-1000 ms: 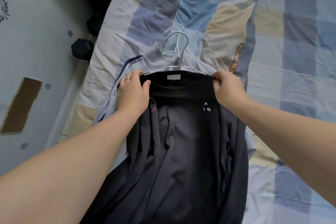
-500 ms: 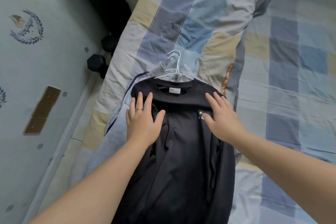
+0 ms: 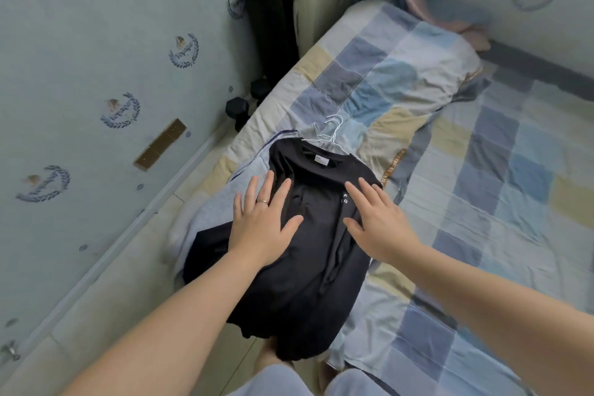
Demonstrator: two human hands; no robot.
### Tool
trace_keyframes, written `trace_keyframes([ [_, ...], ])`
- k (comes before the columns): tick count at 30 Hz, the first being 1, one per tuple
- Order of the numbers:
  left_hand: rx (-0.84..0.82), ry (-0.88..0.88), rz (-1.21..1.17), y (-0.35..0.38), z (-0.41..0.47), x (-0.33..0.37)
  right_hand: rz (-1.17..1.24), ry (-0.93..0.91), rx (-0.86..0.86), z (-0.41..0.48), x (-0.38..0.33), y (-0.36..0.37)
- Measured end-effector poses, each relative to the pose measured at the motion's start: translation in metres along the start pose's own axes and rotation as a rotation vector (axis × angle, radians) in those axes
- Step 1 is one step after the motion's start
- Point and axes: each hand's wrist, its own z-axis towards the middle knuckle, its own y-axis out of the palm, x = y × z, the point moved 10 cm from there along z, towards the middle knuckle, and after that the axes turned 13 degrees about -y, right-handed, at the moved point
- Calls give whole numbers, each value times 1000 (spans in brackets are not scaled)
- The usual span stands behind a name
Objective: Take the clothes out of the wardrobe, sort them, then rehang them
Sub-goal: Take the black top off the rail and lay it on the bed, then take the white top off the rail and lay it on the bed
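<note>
While the left hand (image 3: pixel 262 222) and right hand (image 3: pixel 376 219) lie flat on the shirt (image 3: pixel 315 267) — fingers straight, gripping nothing — it rests on a grey garment (image 3: pixel 209 209) at the bed (image 3: pixel 482 170) edge, hangers (image 3: pixel 331 135) at its collar. Sorting, I judge — next, probably fetching another garment from the wardrobe.

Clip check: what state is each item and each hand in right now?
Black shirt, laid flat on the bed, hem over the edge.
Grey garment, lying under the black shirt.
Hangers, hooks sticking out past the collars.
Left hand, open, flat on the black shirt.
Right hand, open, flat on the black shirt.
Mat, rolled, standing in the corner.
</note>
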Motion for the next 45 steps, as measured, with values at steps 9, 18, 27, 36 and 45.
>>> trace_keyframes([
  [9, 138, -251, -47, -55, -111, -75, -115, -377, -89, -27, -126, -20],
  [18, 272, -596, -124, -77, -270, -183, -239, -850, -138, -86, -306, -4],
  [27, 390, -922, -215, -47, -520, -252, -275, -1206, -172, -242, -438, 63],
  [36, 504, -1338, -263, 20, -829, -247, -290, -1656, -311, -484, -543, 165],
  [45, 665, -1780, -176, 44, -1102, -169, -203, -2152, -396, -745, -620, 212],
])
